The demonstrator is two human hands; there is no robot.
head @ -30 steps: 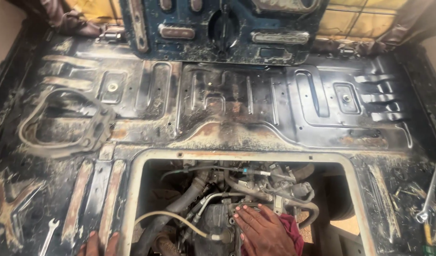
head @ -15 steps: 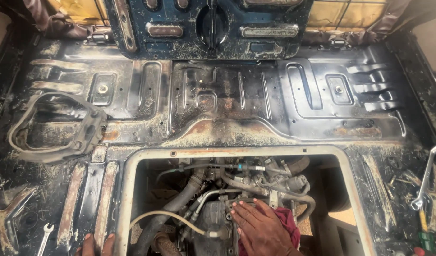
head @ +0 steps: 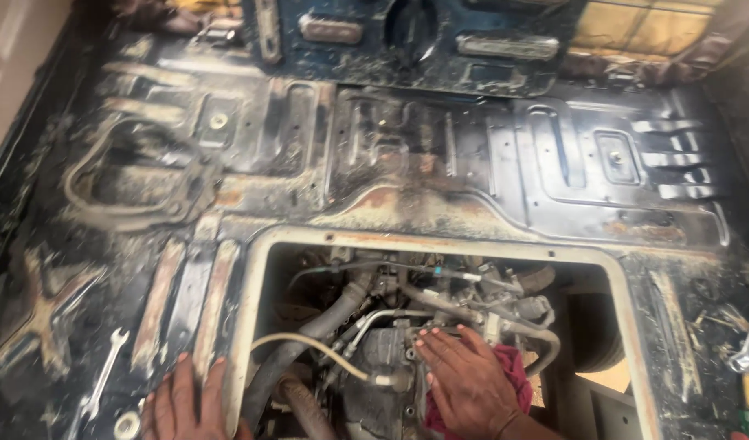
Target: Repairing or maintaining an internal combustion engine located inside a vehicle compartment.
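Red rag [head: 517, 375] under right hand [head: 464, 379], atop engine [head: 382, 383] in floor opening.

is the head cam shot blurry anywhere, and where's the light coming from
Head view: mild motion blur throughout, worst at the top edge; warm daylight enters top right, glare on the rusty floor pan; the engine opening is shadowed, yet the right hand, red rag and left hand stay readable.

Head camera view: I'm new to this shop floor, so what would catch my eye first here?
The big pale-rimmed opening cut in the dirty, rusted metal floor, with engine parts and hoses showing below. The right hand lies flat on the engine over a red rag; the left hand rests on the floor by the opening's left edge. A spanner lies left of that hand.
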